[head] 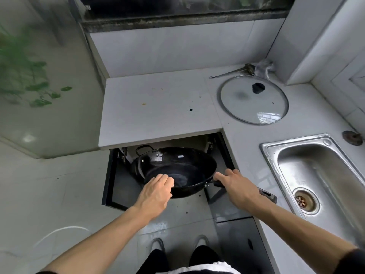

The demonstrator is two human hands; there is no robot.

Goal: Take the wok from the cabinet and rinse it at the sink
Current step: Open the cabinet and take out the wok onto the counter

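Head view: the black wok (173, 171) sits at six o'clock of the frame centre, partly out of the open cabinet (118, 175) beneath the white table (158, 107). The left hand (156, 192) is clamped on the near rim, fingers curled over the edge; the right hand (237, 186) is closed around the long handle (265, 194) at the wok's four o'clock. The steel sink (316, 175) lies at three o'clock, well apart from the wok. A glass lid (252, 99) rests on the table at one o'clock. Judgement: the lift should keep the wok level, clear the table edge overhead, then swing right with the handle hand bearing the load. The cabinet interior is dark; the wok's underside and far loop handle seating cannot be made out. The tap is out of frame. Objects behind the lid are blurred.
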